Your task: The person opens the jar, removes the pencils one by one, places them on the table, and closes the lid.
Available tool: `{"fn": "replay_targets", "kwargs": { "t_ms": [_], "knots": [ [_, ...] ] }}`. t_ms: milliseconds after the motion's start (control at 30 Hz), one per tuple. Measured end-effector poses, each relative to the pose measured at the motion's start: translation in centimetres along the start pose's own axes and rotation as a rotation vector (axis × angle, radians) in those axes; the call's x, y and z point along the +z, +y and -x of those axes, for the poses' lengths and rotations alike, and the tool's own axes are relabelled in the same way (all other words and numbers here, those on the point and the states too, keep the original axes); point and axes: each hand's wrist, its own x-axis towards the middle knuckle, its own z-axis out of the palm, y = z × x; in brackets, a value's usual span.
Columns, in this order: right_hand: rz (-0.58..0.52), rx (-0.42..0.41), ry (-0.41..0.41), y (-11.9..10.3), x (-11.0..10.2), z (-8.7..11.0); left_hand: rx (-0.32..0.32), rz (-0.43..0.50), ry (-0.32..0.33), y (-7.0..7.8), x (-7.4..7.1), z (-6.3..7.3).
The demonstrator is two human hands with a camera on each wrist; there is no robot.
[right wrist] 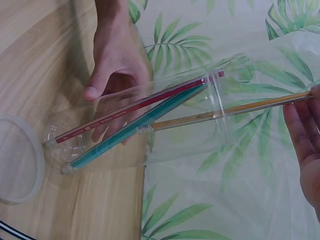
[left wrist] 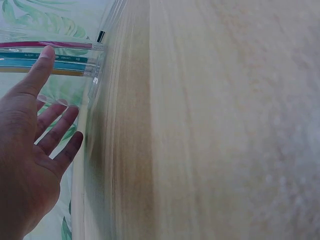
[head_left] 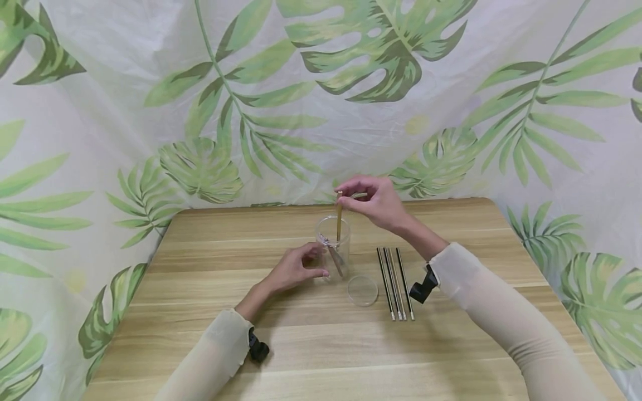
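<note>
A clear cylindrical jar (head_left: 345,259) stands on the table, its mouth uncovered. My left hand (head_left: 291,270) holds its side, thumb on the near side and fingers around the far side. Between thumb and fingertips, my right hand (head_left: 376,201) pinches the upper end of a yellow pencil (head_left: 339,224) over the jar's mouth. That pencil's lower, metal-banded end is inside the jar, above the bottom, as the right wrist view shows. Leaning inside are a red pencil (right wrist: 125,104) and teal pencils (right wrist: 117,137), metal-banded ends down.
A round clear lid (head_left: 363,291) lies flat just right of the jar. Beside it, several dark striped pencils (head_left: 393,284) lie side by side, light ends toward me. A leaf-printed cloth (head_left: 281,128) hangs behind the wooden table (head_left: 321,345).
</note>
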Motion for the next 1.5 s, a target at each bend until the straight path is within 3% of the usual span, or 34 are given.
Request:
{"fn": "replay_targets", "kwargs": {
  "t_ms": [167,633,1033,1300,1500],
  "knots": [
    [-0.052,-0.021,0.047,0.0,-0.4,-0.3,0.002,0.002,0.005,0.1,0.0,0.1],
    [-0.370,-0.025,0.285,-1.1,-2.0,-1.0,-0.008,0.011,0.004,-0.1,0.1,0.0],
    [-0.560,-0.056,0.448,-2.5,-4.4,-1.1,-0.020,0.014,0.004,0.1,0.0,0.1],
    [-0.574,-0.010,0.492,-2.6,-7.0,0.0,-0.016,0.013,0.004,0.0,0.1,0.1],
    [-0.559,0.036,0.479,-2.1,-8.7,1.1,-0.026,0.023,-0.001,0.0,0.0,0.1]
  ]
}}
